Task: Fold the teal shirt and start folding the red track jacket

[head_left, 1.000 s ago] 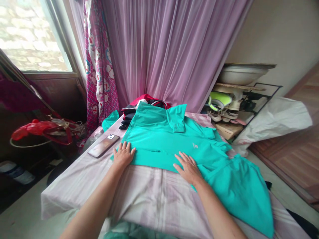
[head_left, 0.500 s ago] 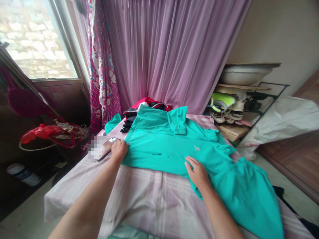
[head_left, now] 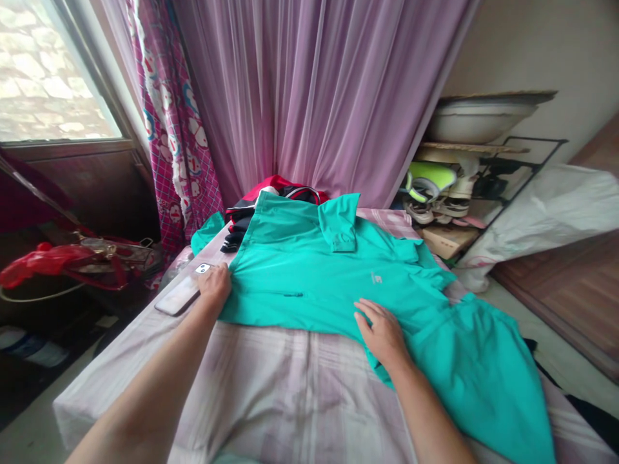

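Fingers (head_left: 371, 309) of the right hand (head_left: 383, 332) lie loose and slightly bent on the near part of the teal jacket (head_left: 329, 274), grasping nothing, the forearm slanting in from the near right. The left hand (head_left: 216, 283) is curled at the jacket's left edge, knuckles up, just beside the phone (head_left: 176, 298) and partly in front of it; whether it grips the fabric I cannot tell. The jacket is spread across the plaid-covered surface (head_left: 285, 386), and dark and red clothes (head_left: 236, 222) are heaped at its far left. Beyond hangs a purple curtain (head_left: 309, 96), with a patterned one (head_left: 167, 129) to its left. At far right a rack (head_left: 538, 140) carries a basin (head_left: 483, 119) and shoes (head_left: 452, 206), a white bag (head_left: 546, 212) beside it. The left fingertips are hidden, both forearms and the jacket's near right end are cut off by the frame, and items in the dark left corner are hard to make out.
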